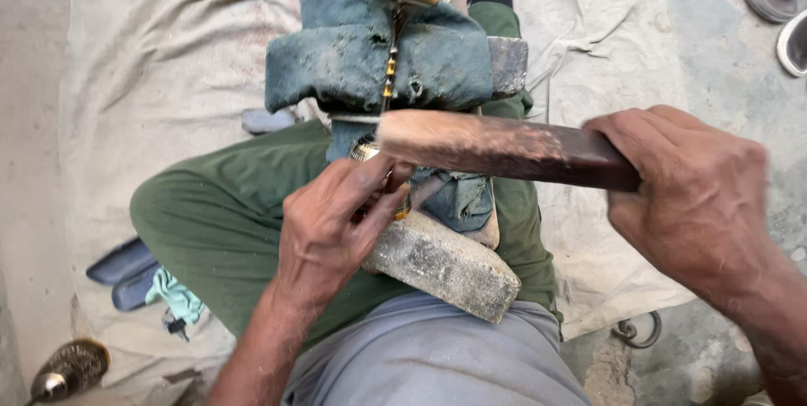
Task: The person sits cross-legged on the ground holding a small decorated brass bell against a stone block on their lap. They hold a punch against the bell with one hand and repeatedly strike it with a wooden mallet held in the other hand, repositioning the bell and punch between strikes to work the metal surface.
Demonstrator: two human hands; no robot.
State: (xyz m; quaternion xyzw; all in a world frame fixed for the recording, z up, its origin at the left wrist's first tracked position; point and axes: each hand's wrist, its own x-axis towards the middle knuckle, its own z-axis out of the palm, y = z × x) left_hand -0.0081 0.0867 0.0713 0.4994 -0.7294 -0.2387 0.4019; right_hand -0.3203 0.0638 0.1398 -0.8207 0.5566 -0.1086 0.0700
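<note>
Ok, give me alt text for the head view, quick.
Seen from above, the right hand grips a dark wooden bar over a cloth-wrapped block, while the left hand pinches a small brass piece against it. A grey stone rests on the person's lap.

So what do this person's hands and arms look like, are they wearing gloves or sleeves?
No gloves and no sleeves in view: the left hand and the right hand are bare, and so are both forearms as far as the picture shows. No rings, watch or wristbands are visible. Veins and knuckles stand out, and the hands look dusty.
</note>
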